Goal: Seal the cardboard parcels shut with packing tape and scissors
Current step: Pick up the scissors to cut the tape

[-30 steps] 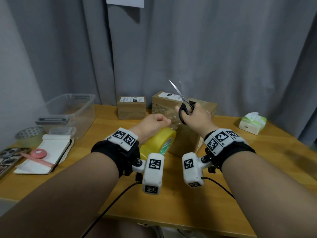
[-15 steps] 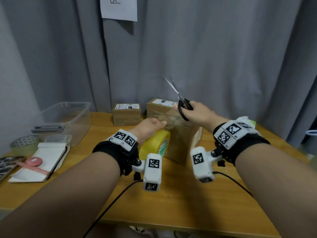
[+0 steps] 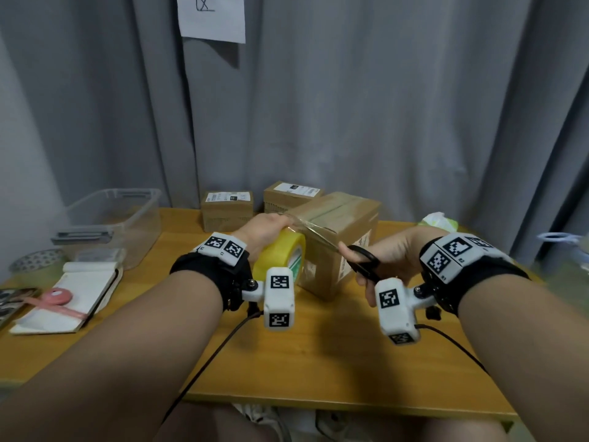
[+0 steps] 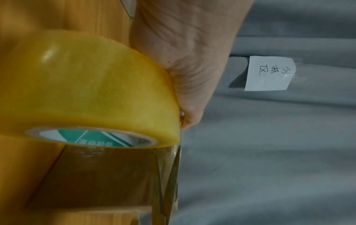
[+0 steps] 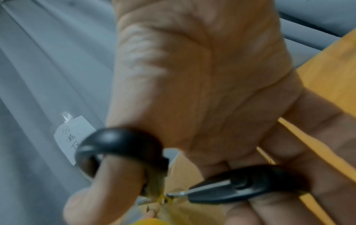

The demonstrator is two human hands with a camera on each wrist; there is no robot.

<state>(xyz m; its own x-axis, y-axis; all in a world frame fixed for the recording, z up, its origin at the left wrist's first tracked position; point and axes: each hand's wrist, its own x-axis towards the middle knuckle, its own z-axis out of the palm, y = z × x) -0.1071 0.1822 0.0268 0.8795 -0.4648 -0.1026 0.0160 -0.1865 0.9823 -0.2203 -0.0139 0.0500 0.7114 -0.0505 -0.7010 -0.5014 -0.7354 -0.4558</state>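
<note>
Nearest the camera, on both wrists, sit black bands carrying white blocks printed with square black-and-white marker codes. Just beyond them, over the wooden desk, the left hand curls around a yellow roll of packing tape, holding it up on edge beside the near cardboard parcel. The roll's core shows a green and white label with printed characters, too blurred to read with certainty. A clear strip of tape runs from the roll to the parcel's top. The right hand grips black-handled scissors, thumb through one loop and fingers through the other; the blades reach toward the stretched strip near the roll.

On the left of the desk lie an open notebook with a pink tape roll on it, and a clear plastic tub. Behind the near parcel stand two smaller boxes with white shipping labels whose print is too small to read. A green tissue pack sits to the right. On the grey curtain hangs a paper note with handwritten characters.
</note>
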